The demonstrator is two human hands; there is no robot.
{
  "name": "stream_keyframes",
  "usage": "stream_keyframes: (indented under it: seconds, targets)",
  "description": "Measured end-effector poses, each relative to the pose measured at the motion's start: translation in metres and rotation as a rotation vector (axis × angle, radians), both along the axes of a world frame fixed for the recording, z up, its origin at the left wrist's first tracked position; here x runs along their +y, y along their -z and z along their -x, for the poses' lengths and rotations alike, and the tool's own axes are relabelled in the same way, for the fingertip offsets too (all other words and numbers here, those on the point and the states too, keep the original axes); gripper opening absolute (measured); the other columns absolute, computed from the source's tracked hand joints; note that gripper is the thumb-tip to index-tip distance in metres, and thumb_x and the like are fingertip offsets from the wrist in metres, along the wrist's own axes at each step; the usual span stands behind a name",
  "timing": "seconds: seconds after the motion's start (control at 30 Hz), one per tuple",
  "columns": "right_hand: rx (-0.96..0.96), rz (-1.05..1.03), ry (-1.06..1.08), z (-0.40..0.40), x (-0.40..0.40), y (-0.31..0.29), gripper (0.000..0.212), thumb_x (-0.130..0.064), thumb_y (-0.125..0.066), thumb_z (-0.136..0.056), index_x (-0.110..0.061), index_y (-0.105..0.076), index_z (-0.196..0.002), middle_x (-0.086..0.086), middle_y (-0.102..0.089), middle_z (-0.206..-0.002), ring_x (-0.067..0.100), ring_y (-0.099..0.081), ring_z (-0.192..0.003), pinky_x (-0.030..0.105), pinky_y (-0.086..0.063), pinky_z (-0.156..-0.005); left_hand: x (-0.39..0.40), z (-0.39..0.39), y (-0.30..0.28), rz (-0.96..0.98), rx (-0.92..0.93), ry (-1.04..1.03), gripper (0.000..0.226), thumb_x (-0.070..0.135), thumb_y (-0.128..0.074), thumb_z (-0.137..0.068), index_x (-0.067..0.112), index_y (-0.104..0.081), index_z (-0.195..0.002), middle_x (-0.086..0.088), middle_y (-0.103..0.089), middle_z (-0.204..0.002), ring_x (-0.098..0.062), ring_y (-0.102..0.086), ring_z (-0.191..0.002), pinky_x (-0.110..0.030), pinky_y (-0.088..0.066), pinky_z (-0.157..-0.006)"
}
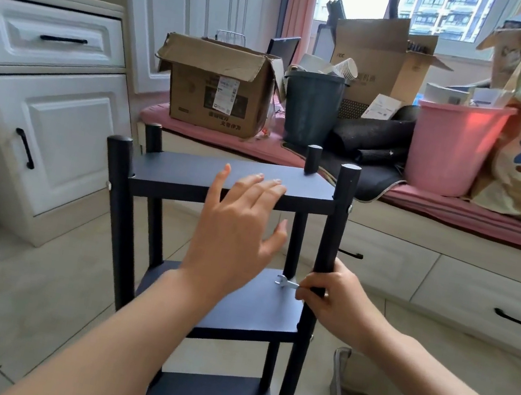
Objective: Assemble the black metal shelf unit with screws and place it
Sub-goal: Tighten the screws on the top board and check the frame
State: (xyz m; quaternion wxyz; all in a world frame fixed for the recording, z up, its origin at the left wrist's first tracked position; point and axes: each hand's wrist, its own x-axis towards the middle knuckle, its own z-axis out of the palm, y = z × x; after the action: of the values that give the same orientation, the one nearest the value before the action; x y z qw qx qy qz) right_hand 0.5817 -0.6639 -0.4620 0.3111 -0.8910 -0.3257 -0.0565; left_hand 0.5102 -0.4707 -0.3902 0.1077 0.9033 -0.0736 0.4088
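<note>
My left hand [239,228] is stretched out flat, fingers straight and a bit spread, thumb sticking out. My right hand [334,301] is curled up tight, pinching with thumb and fingers, forearm angling in from the lower right.

You can make out "AOC" on the tall cardboard box [367,59]; the shipping label [226,93] and print on the brown box [216,85] are too blurred for you to read.

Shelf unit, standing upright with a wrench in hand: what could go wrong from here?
The right hand grips the front post while also pinching the small wrench, which might slip and drop. The left hand only rests open on the top shelf, so the unit could tip if pushed.
</note>
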Motion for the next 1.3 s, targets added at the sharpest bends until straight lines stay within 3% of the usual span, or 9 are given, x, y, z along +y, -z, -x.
stream_keyframes:
  seconds: [0.17,0.3,0.47,0.57,0.7,0.93,1.07,1.17,1.3]
  targets:
    - [0.130,0.033,-0.012,0.006,-0.002,0.003,0.015,-0.014,-0.070,-0.085,-0.023,-0.077,-0.075,-0.012,-0.050,-0.094,-0.002,-0.053,-0.081,0.007,-0.041,-0.068,-0.023,-0.013,0.002,0.040,-0.006,-0.046,0.047,0.047,-0.063,-0.089,0.015,-0.068,-0.123,0.002,-0.068,-0.127,-0.021,-0.056,-0.126,-0.048,-0.015,-0.112]
    - [0.268,0.138,-0.001,0.006,-0.003,0.008,0.017,-0.018,-0.066,-0.088,-0.023,-0.078,-0.078,-0.007,-0.056,-0.088,0.007,-0.055,-0.072,0.009,-0.043,-0.062,-0.027,-0.020,0.003,0.030,-0.038,-0.061,0.043,0.036,-0.075,-0.088,0.012,-0.068,-0.122,-0.002,-0.069,-0.126,-0.026,-0.057,-0.124,-0.048,-0.022,-0.104]
    - [0.201,0.064,0.015,0.004,-0.006,0.014,0.013,-0.017,-0.069,-0.087,-0.021,-0.080,-0.081,-0.013,-0.051,-0.081,0.000,-0.053,-0.068,0.008,-0.040,-0.061,-0.025,-0.025,0.004,0.038,-0.045,-0.044,0.043,0.039,-0.073,-0.089,0.014,-0.068,-0.123,0.001,-0.069,-0.124,-0.026,-0.056,-0.121,-0.044,-0.022,-0.099]
    - [0.135,0.007,0.020,0.006,-0.012,0.018,0.013,-0.012,-0.071,-0.085,-0.020,-0.079,-0.078,-0.014,-0.048,-0.075,-0.007,-0.052,-0.069,0.006,-0.037,-0.058,-0.022,-0.030,0.002,0.049,-0.074,0.052,0.037,0.027,-0.075,-0.089,0.013,-0.069,-0.123,0.002,-0.070,-0.122,-0.027,-0.058,-0.118,-0.036,-0.020,-0.095]
    - [0.036,-0.088,0.051,0.012,-0.016,0.009,0.017,-0.010,-0.073,-0.084,-0.024,-0.080,-0.079,-0.010,-0.053,-0.080,0.004,-0.055,-0.066,0.008,-0.039,-0.060,-0.014,-0.039,-0.007,0.129,-0.141,0.113,0.033,0.020,-0.072,-0.090,0.014,-0.070,-0.122,0.003,-0.070,-0.120,-0.022,-0.059,-0.116,-0.029,-0.018,-0.090]
    - [-0.159,-0.135,0.141,0.036,-0.013,-0.024,0.014,-0.021,-0.070,-0.088,-0.027,-0.075,-0.077,-0.011,-0.047,-0.079,0.009,-0.047,-0.061,0.029,-0.045,-0.057,0.002,-0.038,-0.009,0.359,-0.256,0.176,0.031,0.022,-0.070,-0.091,0.017,-0.070,-0.122,0.018,-0.061,-0.117,-0.008,-0.053,-0.117,-0.029,-0.026,-0.100]
    - [-0.227,-0.122,0.128,0.050,-0.005,-0.031,0.011,-0.024,-0.069,-0.089,-0.026,-0.075,-0.081,-0.006,-0.049,-0.083,0.014,-0.049,-0.061,0.033,-0.050,-0.057,0.017,-0.037,-0.008,0.456,-0.223,0.273,0.033,0.017,-0.071,-0.091,0.016,-0.068,-0.124,0.012,-0.064,-0.117,-0.013,-0.059,-0.115,-0.048,-0.046,-0.103]
    - [-0.200,-0.139,0.077,0.054,0.003,-0.031,0.011,-0.024,-0.068,-0.090,-0.025,-0.075,-0.082,-0.004,-0.048,-0.085,0.014,-0.050,-0.062,0.032,-0.050,-0.058,0.025,-0.034,-0.007,0.501,-0.183,0.281,0.035,0.015,-0.068,-0.092,0.010,-0.066,-0.127,0.007,-0.063,-0.118,-0.006,-0.058,-0.113,-0.024,-0.047,-0.104]
    - [-0.118,-0.202,0.028,0.060,0.015,-0.029,0.011,-0.019,-0.069,-0.090,-0.020,-0.078,-0.085,-0.004,-0.048,-0.090,0.011,-0.052,-0.070,0.015,-0.044,-0.064,0.033,-0.031,-0.007,0.497,-0.143,0.235,0.037,0.007,-0.066,-0.094,0.008,-0.064,-0.131,0.002,-0.063,-0.122,0.004,-0.053,-0.112,-0.002,-0.038,-0.095]
